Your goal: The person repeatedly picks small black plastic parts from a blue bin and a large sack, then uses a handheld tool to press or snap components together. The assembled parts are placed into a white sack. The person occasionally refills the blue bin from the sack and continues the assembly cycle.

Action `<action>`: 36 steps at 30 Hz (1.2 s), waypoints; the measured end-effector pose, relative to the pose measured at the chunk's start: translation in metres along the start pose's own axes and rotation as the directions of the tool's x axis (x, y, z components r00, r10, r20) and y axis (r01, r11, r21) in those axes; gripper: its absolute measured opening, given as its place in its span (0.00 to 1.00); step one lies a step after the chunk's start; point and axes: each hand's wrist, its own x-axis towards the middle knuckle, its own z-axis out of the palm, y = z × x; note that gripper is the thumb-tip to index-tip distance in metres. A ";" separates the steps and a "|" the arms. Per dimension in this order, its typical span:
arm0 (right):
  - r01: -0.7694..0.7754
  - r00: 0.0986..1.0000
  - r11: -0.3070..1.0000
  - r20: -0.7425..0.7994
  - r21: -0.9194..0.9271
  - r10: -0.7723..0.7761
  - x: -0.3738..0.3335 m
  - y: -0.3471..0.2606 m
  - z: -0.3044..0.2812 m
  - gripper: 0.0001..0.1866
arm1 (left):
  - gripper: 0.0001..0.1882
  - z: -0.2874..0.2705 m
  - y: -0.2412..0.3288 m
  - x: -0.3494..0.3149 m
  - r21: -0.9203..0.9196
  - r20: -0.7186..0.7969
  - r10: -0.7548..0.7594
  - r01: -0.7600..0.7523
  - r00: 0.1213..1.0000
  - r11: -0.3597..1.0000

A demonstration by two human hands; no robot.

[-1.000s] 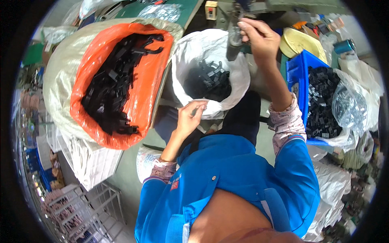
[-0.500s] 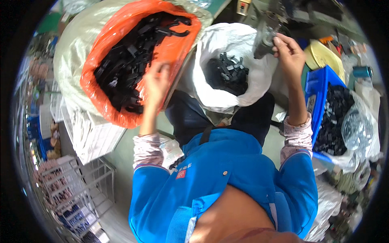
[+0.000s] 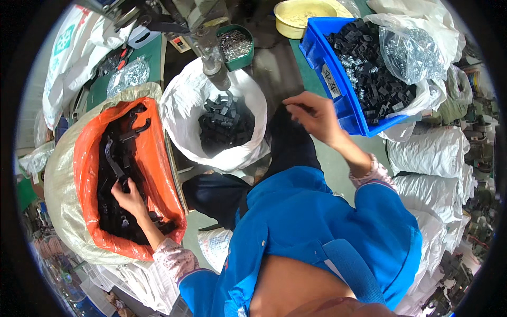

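Note:
My left hand point(image 3: 130, 199) is inside an orange-lined sack point(image 3: 159, 164) of black plastic parts on the left. Its fingers close round the lower end of a long, curved black plastic piece point(image 3: 112, 158). My right hand point(image 3: 319, 120) hovers over my right thigh, left of a blue bin point(image 3: 318, 63). Its fingers are loosely bent and apart, with nothing visible in them. Small black parts point(image 3: 388, 98) with shiny metal pieces among them fill the bin. Between my hands stands a white sack point(image 3: 177, 103) with black parts point(image 3: 224, 124) at its bottom.
A metal machine head point(image 3: 211, 61) reaches over the white sack. Behind it sits a green tub point(image 3: 240, 62) of small metal pieces. A yellow basin point(image 3: 290, 24) stands beyond the blue bin. Clear bags of metal parts point(image 3: 414, 50) lie on the bin. White sacks point(image 3: 425, 150) are stacked at right.
My view has turned rightward. My left hand has gone down into the orange-lined sack and onto a black piece. My right hand has left the machine and come toward the blue bin.

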 end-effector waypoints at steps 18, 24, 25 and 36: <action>-0.339 0.940 0.340 -0.309 -0.877 0.142 -0.027 0.063 -0.178 0.18 | 0.14 0.058 0.269 -0.066 -0.655 0.755 0.061 0.755 0.653 0.021; -0.275 0.946 0.938 -0.235 -0.213 0.224 -0.039 0.023 -0.166 0.16 | 0.15 0.094 0.376 -0.101 -0.522 0.758 0.491 0.850 0.429 0.064; -0.254 0.951 0.965 -0.163 0.061 0.261 -0.045 0.011 -0.155 0.16 | 0.14 0.094 0.392 -0.105 -0.526 0.761 0.509 0.842 0.403 0.120; -0.123 0.991 0.923 0.005 -0.366 0.134 -0.016 0.028 -0.163 0.08 | 0.11 0.112 0.411 -0.133 -0.438 0.773 0.532 0.897 0.344 0.056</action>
